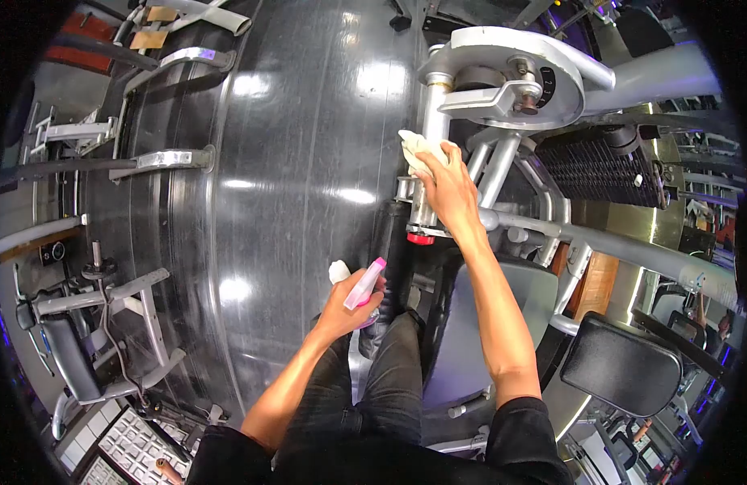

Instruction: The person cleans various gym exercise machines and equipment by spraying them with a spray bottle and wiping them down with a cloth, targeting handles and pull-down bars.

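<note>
My right hand presses a pale cloth against the upright silver tube of a gym machine, its fingers bent over the cloth. Below that hand, the tube ends in a red cap. Low in front of my legs, my left hand is closed around a spray bottle with a pink and white trigger head. Most of the bottle's body is hidden behind the fingers and my leg. A small white piece sticks out past the knuckles of this hand.
Above the tube is a round silver plate with numbered holes. A black padded seat stands beside my right leg, and a weight stack is farther right. Shiny black flooring runs to more gym frames at left.
</note>
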A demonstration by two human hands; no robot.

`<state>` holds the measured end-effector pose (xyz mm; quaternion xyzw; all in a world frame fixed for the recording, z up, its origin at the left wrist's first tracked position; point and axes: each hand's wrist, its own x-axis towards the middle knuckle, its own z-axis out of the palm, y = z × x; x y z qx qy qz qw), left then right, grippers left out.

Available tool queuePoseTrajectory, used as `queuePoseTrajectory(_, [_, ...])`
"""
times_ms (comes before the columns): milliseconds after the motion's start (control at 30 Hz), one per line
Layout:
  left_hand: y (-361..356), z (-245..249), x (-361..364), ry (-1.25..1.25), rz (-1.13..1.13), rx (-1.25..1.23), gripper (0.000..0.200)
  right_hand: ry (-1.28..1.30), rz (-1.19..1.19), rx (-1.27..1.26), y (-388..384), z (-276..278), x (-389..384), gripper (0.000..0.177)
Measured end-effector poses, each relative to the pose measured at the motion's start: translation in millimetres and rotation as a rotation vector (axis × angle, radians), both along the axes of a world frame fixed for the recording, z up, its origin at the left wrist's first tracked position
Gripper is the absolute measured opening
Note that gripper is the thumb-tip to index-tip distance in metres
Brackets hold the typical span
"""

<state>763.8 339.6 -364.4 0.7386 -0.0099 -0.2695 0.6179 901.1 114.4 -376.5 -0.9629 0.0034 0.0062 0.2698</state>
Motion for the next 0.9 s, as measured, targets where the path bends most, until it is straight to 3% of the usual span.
queuePoseTrajectory(133, [6,-1,4,-0.011,0.017,-0.042,0.023,-0.096,0.158,0.016,8,27,-38,0.031])
queuePoseTrajectory(200, [11,-5,3,0.006,0.022,-0.061,0.023,-0.181,0.37,-0.125,17,21,-75,0.037])
queuePoseTrajectory(233, [13,-5,3,0.006,0.024,-0.065,0.023,-0.221,0.471,-0.312,16,10,-92,0.034])
queuePoseTrajectory(300, [17,-5,3,0.027,0.059,-0.116,0.023,-0.161,0.612,-0.457,-2,-5,-121,0.031])
queuePoseTrajectory(433, [32,-5,2,0.071,0.083,-0.106,0.024,-0.195,0.564,-0.493,-35,-16,-131,0.027])
queuePoseTrajectory(567, [39,-11,1,0.114,0.116,-0.106,0.022,-0.228,0.607,-0.4,-16,-19,-117,0.031])
queuePoseTrajectory(633, [39,-12,-2,0.078,0.1,-0.078,0.022,-0.461,0.685,-0.563,7,-22,-104,0.028])
queuePoseTrajectory(767, [31,-7,-3,0.154,0.059,-0.043,0.023,-0.285,0.698,-0.664,45,-25,-88,0.024])
queuePoseTrajectory(900, [16,-2,-2,0.056,-0.022,0.024,0.02,-0.126,0.507,-0.566,43,-22,-88,0.022])
